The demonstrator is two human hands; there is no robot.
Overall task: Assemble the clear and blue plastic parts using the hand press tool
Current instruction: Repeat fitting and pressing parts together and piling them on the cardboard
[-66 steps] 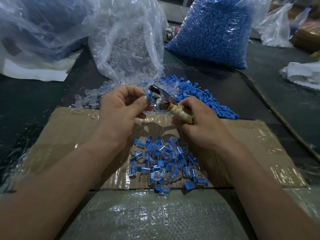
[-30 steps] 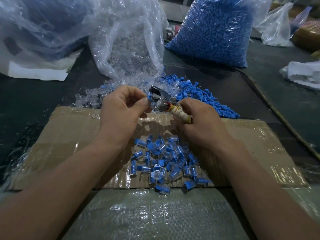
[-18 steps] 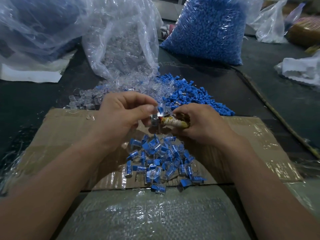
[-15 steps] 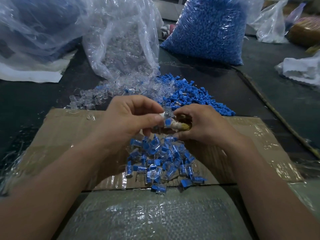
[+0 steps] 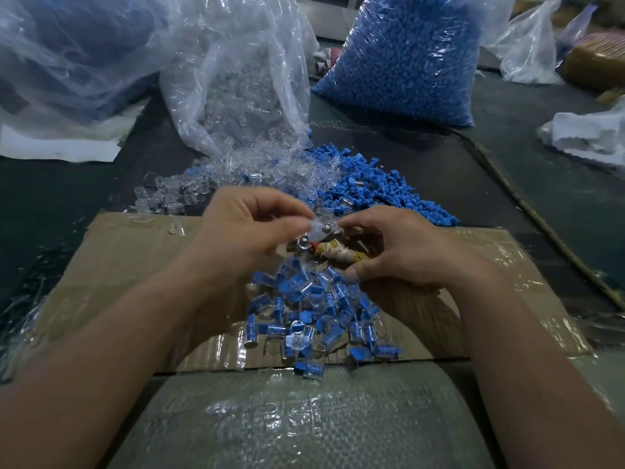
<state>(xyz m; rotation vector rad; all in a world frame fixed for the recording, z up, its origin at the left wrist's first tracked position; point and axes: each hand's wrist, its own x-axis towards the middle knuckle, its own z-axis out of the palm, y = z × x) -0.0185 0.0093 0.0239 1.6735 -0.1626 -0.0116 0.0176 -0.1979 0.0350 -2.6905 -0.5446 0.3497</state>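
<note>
Table (image 5: 490, 170): bag (image 5: 493, 22) holds blue parts (image 5: 389, 79) (another (image 5: 270, 45), clear parts (image 5: 243, 106)).

Dark, flat table top (image 5: 422, 164), slightly shiny. In the near middle, directly on it, a flat sheet of brown cardboard covered with clear tape (image 5: 128, 258), bearing a small pile of joined clear-and-blue plastic pieces (image 5: 311, 313). Just behind the cardboard, a loose heap of small clear plastic parts (image 5: 182, 194), touching on its right a loose heap of small blue plastic parts (image 5: 382, 191). Further back, an open transparent bag of clear parts (image 5: 236, 82) and a full transparent bag of blue parts (image 5: 406, 59). At far left, a big crumpled transparent bag (image 5: 67, 55) over a white sheet (image 5: 57, 148). At right, a thin brownish stick (image 5: 541, 225) and a crumpled white bundle (image 5: 585, 137).
</note>
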